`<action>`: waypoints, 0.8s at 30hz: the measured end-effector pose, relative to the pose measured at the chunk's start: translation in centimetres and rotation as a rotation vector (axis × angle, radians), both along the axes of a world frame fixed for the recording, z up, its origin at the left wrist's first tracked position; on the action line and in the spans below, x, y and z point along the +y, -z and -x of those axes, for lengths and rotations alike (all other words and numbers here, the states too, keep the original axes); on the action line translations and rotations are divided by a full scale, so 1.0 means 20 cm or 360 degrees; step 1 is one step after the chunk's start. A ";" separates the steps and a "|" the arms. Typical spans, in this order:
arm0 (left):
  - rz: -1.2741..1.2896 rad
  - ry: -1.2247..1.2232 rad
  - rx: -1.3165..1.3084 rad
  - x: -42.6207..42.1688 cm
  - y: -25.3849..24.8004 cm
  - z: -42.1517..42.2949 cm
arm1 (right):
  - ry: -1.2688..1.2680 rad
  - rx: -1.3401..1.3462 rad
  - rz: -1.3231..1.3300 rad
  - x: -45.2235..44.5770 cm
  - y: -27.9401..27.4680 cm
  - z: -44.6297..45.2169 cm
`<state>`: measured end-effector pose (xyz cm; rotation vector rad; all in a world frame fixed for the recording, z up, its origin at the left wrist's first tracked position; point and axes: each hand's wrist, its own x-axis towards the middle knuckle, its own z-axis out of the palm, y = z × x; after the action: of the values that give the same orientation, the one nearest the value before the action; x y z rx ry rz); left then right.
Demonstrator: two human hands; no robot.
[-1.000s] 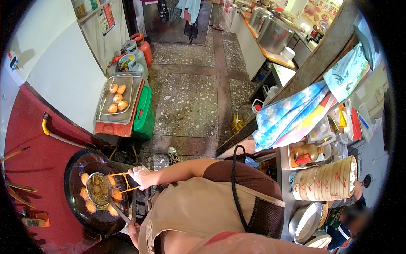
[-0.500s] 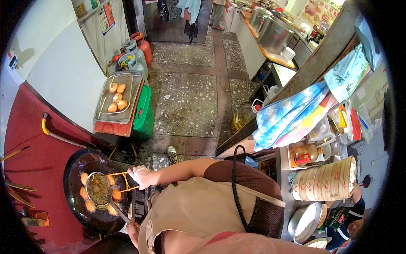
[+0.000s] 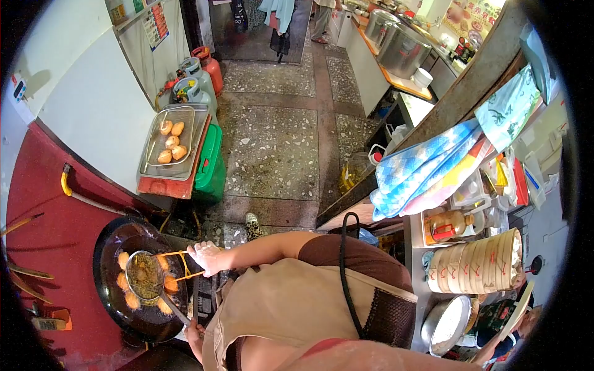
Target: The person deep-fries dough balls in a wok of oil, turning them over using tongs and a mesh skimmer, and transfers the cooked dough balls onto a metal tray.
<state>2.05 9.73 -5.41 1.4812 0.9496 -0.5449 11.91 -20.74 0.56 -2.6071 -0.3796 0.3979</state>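
Here at the lower left it's all about the dark wok (image 3: pixel 106 303), sitting against the red wall (image 3: pixel 49 216), and both of the cook's hands are at its right rim! The left hand (image 3: pixel 194 336), the lower one, has the metal handle of the round skimmer (image 3: pixel 143 278), fingers curled round the end, though exactly how the thumb sits I cannot tell from here. The skimmer's mesh lies over the middle of the wok, with golden fried pieces (image 3: pixel 132 301) ringed about it in the oil. Just above, the right hand (image 3: pixel 207 258), whitish over the fingers, grips a yellow two-pronged tool (image 3: pixel 187 264); fingers bent and close together at its near end, prongs pointing left across the rim to the skimmer's right side. Up and to the right of the wok, five browned pieces (image 3: pixel 171 142) rest in a wire basket (image 3: pixel 190 117) on a metal tray (image 3: pixel 148 172), a green bin (image 3: pixel 210 167) right beside it. Over at the right, stacked bamboo steamers (image 3: pixel 473 263) stand on the counter next to a metal bowl (image 3: pixel 447 324) of something white, and at the lower right corner another person (image 3: pixel 497 314) has a pale round lid (image 3: pixel 518 314) tilted up on edge!
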 end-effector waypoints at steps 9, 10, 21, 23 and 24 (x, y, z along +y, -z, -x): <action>-0.0059 0.0019 -0.0097 -0.02 -0.01 0.02 | 0.0005 -0.0060 0.0024 0.01 0.01 0.00; -0.0054 -0.0048 -0.0112 -0.02 0.00 0.02 | 0.0011 -0.0055 0.0032 0.01 0.01 0.00; -0.0122 0.0135 -0.0101 -0.01 -0.02 0.01 | -0.0046 -0.0006 0.0075 0.00 -0.02 0.00; -0.0144 0.0209 -0.0095 -0.02 -0.03 0.01 | -0.0064 0.0020 0.0085 -0.01 -0.03 0.00; -0.0107 0.0139 -0.0119 -0.03 -0.02 0.01 | -0.0057 0.0001 0.0081 -0.01 -0.02 0.00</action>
<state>1.86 9.22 -5.00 1.5981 0.8555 -0.5214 11.88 -20.94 1.00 -2.6524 -0.4213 0.4261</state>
